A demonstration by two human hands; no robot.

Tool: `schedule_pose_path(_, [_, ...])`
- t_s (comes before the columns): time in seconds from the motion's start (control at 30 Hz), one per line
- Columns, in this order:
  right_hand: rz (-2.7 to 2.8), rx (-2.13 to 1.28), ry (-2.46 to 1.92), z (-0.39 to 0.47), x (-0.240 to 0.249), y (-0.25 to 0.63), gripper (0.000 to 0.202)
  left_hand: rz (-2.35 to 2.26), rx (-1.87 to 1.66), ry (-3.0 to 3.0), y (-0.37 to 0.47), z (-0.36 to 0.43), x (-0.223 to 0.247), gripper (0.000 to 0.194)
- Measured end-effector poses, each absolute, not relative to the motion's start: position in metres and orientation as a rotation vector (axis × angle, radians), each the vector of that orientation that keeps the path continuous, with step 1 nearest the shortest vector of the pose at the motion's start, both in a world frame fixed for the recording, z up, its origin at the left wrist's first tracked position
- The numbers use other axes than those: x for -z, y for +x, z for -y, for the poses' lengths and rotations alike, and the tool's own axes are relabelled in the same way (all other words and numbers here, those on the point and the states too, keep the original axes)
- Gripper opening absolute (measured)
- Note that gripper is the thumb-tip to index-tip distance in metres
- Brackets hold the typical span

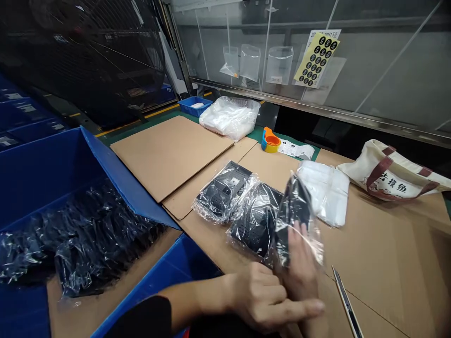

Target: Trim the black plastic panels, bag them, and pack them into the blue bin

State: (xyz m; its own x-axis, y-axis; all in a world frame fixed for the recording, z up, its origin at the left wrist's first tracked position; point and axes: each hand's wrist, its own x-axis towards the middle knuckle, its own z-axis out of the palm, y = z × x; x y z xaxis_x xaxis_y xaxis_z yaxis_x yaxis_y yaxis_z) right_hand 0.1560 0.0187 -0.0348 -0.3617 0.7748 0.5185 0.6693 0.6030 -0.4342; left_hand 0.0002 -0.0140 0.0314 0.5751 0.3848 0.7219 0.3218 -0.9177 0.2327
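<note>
My right hand (302,260) lies with fingers stretched together along a clear-bagged flat black part (293,206), which looks tilted up. Its thumb is out of sight, and motion blurs this hand. In front of the right wrist, my left hand (262,298) has its index finger stretched out and its other fingers curled; nothing shows in it. Just left of the right hand rest two more bagged black parts, a middle one (257,218) and a farther one (227,190). Behind the tilted part is a stack of clear plastic bags (327,192).
A blue bin (116,173) at left holds many bagged black parts. Cardboard sheets (176,155) cover the table. Beyond stand a white plastic bundle (230,115), a blue tray (193,107) and a tape dispenser (270,141). A cutter (345,300) and tote bag (394,176) lie right.
</note>
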Motion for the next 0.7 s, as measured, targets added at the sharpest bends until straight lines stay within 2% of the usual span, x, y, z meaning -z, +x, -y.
schedule_pose_path(0.13, [2.248, 0.168, -1.166, -0.021, 0.037, 0.098, 0.068, -0.996, -1.493, 2.594, -0.028, 0.029, -0.027, 0.05])
schedule_pose_path(0.33, [2.35, 0.133, -1.217, -0.018, 0.048, 0.068, 0.053, -1.126, -1.503, 2.649, -0.048, 0.017, -0.029, 0.033])
schedule_pose_path(0.5, [2.405, -0.292, -0.82, -0.014, 0.036, 0.072, 0.049, -1.134, -1.535, 2.593, -0.051, 0.008, -0.029, 0.03])
schedule_pose_path(0.6, [2.303, -0.546, -0.604, -0.004, 0.007, 0.089, 0.034, -1.148, -1.573, 2.497, -0.054, 0.009, -0.03, 0.03])
schedule_pose_path(0.7, [2.192, -0.66, -0.576, 0.0, -0.024, 0.126, 0.023, -1.125, -1.604, 2.401, -0.056, 0.015, -0.024, 0.036])
